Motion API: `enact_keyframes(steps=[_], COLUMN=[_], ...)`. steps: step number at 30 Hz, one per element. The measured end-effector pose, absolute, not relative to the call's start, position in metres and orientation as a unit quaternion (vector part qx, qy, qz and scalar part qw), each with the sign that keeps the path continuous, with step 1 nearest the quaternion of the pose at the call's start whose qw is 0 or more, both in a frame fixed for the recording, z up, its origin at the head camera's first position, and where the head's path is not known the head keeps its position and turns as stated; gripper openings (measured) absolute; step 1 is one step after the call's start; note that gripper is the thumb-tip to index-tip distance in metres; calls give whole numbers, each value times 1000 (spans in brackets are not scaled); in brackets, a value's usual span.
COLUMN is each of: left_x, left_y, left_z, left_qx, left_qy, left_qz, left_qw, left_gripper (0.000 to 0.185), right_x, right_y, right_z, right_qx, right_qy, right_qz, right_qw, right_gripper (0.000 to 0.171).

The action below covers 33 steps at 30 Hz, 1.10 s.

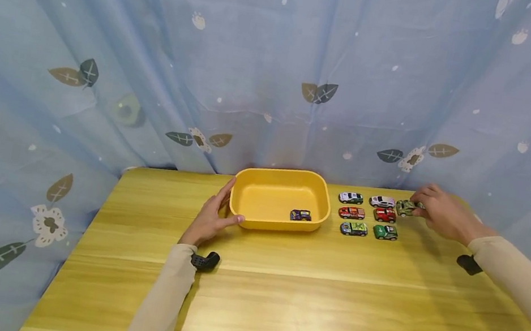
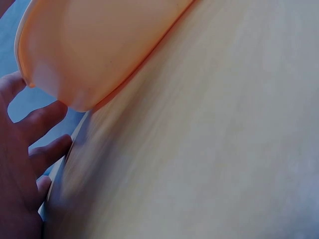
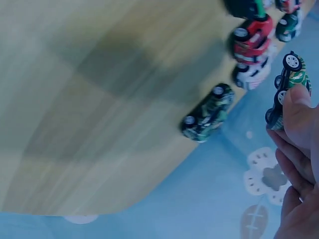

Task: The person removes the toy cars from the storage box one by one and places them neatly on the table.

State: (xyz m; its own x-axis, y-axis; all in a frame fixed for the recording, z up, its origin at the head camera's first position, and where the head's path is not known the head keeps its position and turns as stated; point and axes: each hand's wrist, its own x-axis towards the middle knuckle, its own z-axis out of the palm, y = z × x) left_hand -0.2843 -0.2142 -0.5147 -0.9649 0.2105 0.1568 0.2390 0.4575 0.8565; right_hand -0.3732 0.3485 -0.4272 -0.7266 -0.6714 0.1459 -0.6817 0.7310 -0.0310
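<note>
My left hand (image 1: 210, 217) rests against the left end of a yellow plastic bin (image 1: 257, 224), orange-looking in the left wrist view. Its fingers are spread and fairly straight, with the thumb at the near side. Inside the bin sits a purple-blue toy car (image 1: 300, 215). At the far right, my right hand (image 1: 439, 212) pinches a camouflage toy car (image 3: 297, 77) between thumb and fingers, raised above the table. Another camouflage toy car (image 3: 208, 113) stands on the table near it in the right wrist view. The head view does not clearly separate these two.
Right of the bin, several toy cars stand in two columns, among them a red car (image 1: 384, 215), a green car (image 1: 385, 232) and a white-and-green car (image 1: 350, 197). The wooden table (image 1: 306, 309) meets a blue patterned curtain (image 1: 270, 63) at its back edge.
</note>
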Motion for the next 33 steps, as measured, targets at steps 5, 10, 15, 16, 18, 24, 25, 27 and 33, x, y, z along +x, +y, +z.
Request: enact_keyframes(steps=[5,10,15,16,18,24,25,27,33], left_x=[-271,-267,-267,-267,-267,-267,-267,-267,-267], left_y=[-207,-205,-206,-206,-206,-206,-206,-206,-206], left_z=[-490,-484,-484,-484,-483,-481,-481,-481,-483], left_qx=[-128,-132,-132,-131,-131,-129,-129,-128,-126], left_qy=[-853,-853,-855,-855,-856,-858,-857,-857,-855], left_qz=[-505,-505,-502,-501,-499,-498,-498,-499,-503], left_qw=[5,8,9,9,9,11,11,10,8], left_gripper=[101,99,100,100,100,101,101,101,100], right_x=[-368,-369,-371,-372,-373,-375,-375,-374,-372], right_y=[361,371,377,378,380,382,382,381,381], right_z=[-440,-453,-461,-463,-465,-474,-475,-478,-487], right_qx=[381,389,391,392,396,396,390,378,362], right_qy=[-918,-911,-910,-909,-906,-905,-908,-914,-921], right_qz=[25,10,6,6,5,9,12,20,35], right_qw=[111,134,142,144,149,159,156,148,138], right_gripper=[25,29,28,28,27,26,24,22,22])
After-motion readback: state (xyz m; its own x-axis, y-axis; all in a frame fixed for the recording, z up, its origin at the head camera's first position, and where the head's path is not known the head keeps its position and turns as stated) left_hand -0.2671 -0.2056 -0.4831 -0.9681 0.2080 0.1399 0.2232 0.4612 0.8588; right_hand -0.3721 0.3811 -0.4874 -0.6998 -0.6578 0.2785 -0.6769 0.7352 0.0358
